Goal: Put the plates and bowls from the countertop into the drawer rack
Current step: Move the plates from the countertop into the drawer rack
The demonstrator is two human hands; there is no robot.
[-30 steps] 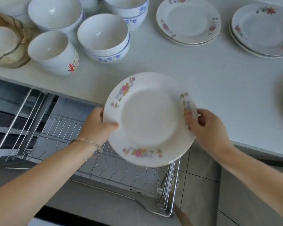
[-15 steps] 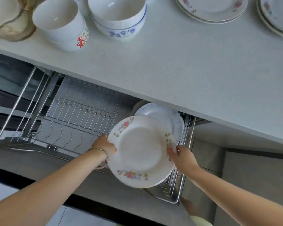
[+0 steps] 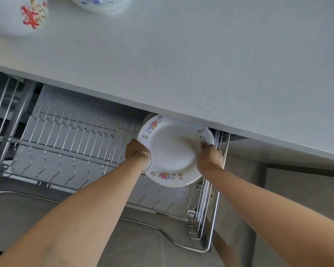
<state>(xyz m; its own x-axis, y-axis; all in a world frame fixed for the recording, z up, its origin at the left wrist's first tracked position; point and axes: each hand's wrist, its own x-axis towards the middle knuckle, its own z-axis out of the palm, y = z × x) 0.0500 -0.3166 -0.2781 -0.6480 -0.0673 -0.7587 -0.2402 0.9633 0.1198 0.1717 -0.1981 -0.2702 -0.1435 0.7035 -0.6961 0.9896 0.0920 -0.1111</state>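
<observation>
Both hands grip one floral plate point(image 3: 172, 151) by its rim: the left hand point(image 3: 136, 151), with a thin bracelet point(image 3: 146, 157) at the wrist, clasps the left edge, and the right hand point(image 3: 210, 158) pinches the right edge. The plate stands tilted over the right end of the drawer rack point(image 3: 69, 151), its top edge tucked under the front lip of the desk point(image 3: 181, 64). Half a second ago it was held lower and nearer the body, with a blue-patterned plate showing behind it; now it has moved farther in and covers that plate, only a sliver of rim peeking out at the right. To the left of the hands the wire slots are bare. Far beyond the hands on the desk, a bowl with a red motif point(image 3: 17, 15) and a blue-flowered bowl point(image 3: 102, 3) have slid toward the top edge of view.
</observation>
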